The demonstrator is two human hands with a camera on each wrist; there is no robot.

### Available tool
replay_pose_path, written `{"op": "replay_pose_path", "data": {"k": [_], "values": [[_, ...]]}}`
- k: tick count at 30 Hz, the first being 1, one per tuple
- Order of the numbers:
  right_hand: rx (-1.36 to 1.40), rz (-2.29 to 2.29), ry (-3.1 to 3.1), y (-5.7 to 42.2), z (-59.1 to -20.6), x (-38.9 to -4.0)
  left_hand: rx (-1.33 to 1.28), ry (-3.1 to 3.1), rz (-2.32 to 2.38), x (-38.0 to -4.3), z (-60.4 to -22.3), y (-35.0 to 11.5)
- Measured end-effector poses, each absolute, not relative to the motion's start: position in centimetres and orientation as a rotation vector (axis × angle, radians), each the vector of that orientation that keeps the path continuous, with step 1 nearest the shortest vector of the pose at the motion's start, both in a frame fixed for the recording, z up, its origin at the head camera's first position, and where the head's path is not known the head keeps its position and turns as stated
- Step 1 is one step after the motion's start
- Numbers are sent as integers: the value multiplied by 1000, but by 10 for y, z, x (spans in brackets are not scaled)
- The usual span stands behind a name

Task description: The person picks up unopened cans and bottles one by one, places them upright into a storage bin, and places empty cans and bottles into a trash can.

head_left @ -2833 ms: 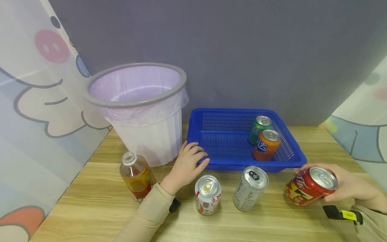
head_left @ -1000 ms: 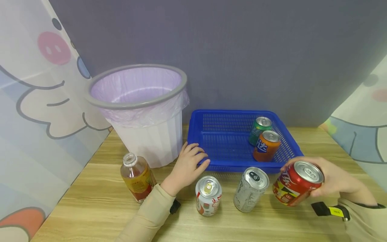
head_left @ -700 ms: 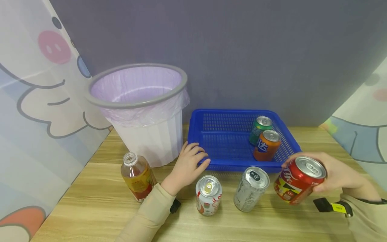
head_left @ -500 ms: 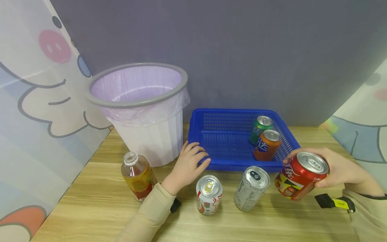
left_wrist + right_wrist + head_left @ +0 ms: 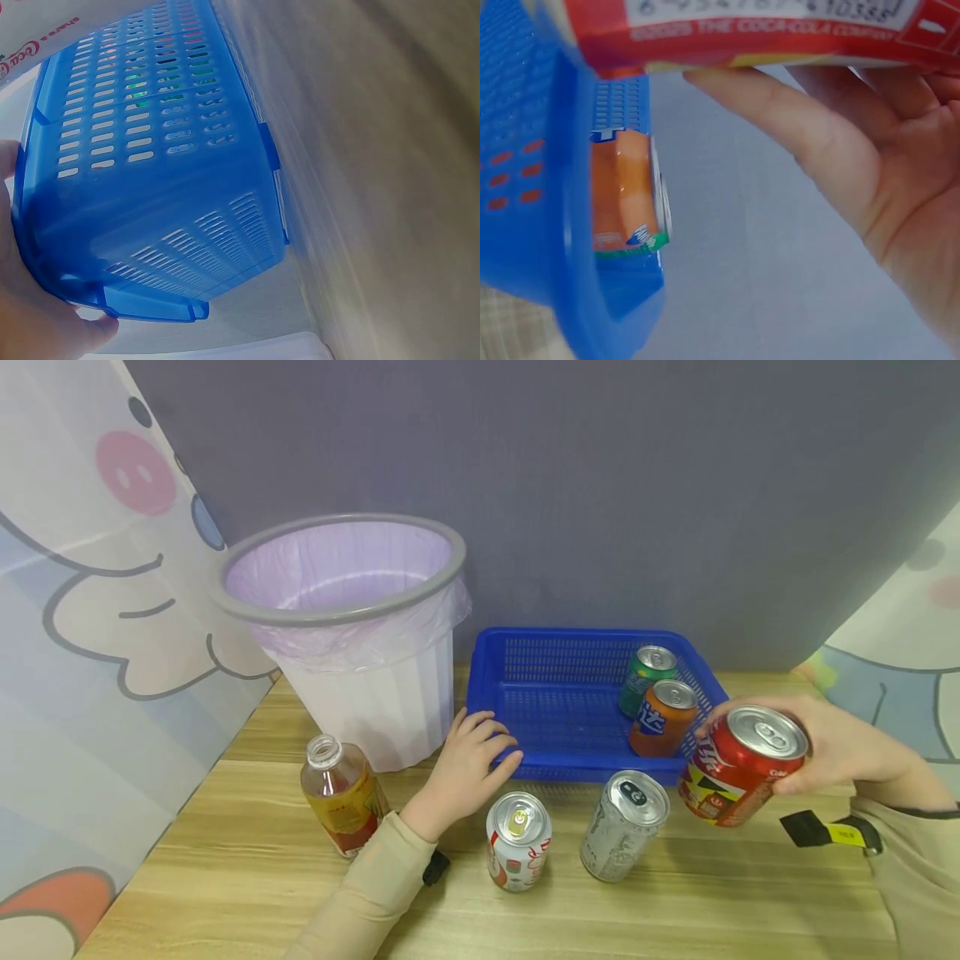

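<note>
The right hand (image 5: pixel 840 747) is holding the red can (image 5: pixel 738 768), its fingers clamping round the can's side. The can is tilting slightly and hanging above the table (image 5: pixel 637 918), just outside the front right corner of the blue basket (image 5: pixel 555 767). The left hand (image 5: pixel 465 768) is resting on the basket's front left corner, its fingers lying loosely apart over the rim.

Inside the basket, the orange can (image 5: pixel 663 718) and the green can (image 5: pixel 647 677) are standing close together at the right end, the orange one nearer the front. In the right wrist view, the basket's wall and rim are standing between the red can and the orange one.

In front of the basket, the silver can (image 5: pixel 622 831) is standing to the left of the red can, and the white can (image 5: pixel 517 847) is standing further left, near the left hand. The bottle (image 5: pixel 341 814) is standing left of that forearm, whose sleeve (image 5: pixel 367 893) is covering its lower right edge. Behind the bottle, the bin (image 5: pixel 367 718) is standing beside the basket, a pale purple liner (image 5: pixel 345 647) hanging over its rim.

The table is showing a light wood grain. A plain grey wall (image 5: pixel 600 485) is rising behind, with cartoon panels (image 5: pixel 90 635) flanking both sides.
</note>
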State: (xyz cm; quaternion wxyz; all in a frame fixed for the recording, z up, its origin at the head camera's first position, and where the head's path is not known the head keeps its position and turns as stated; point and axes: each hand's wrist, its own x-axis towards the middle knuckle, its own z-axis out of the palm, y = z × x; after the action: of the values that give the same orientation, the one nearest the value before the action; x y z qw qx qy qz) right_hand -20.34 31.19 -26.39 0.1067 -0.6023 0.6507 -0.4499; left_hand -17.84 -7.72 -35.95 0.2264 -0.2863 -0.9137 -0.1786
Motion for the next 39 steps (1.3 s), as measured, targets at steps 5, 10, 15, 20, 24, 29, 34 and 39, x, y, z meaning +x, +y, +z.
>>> {"op": "replay_pose_path", "data": {"k": [5,10,15,20,24,29,34,39], "values": [[-1771,-1315,1923,308,-258,-210,-783,-2530,-503,-178,-360,-77],[-1764,-1284,1965,303,-252,-217,-780,-2539,-495,-178,-361,-77],[-1734,-1254,2036,297,-244,-222,-782,-2533,-484,-177,-361,-77],[-1674,-1212,2142,288,-234,-225,-788,-2516,-497,-177,-362,-79],[-1620,-1160,2214,280,-228,-228,-791,-2496,-498,-178,-363,-79],[-1590,-1143,2246,272,-225,-234,-791,-2498,-496,-178,-363,-79],[-1598,-1147,2250,265,-224,-240,-782,-2532,-488,-178,-361,-78],[-1543,-1108,2303,256,-222,-247,-781,-2533,-486,-178,-361,-78]]}}
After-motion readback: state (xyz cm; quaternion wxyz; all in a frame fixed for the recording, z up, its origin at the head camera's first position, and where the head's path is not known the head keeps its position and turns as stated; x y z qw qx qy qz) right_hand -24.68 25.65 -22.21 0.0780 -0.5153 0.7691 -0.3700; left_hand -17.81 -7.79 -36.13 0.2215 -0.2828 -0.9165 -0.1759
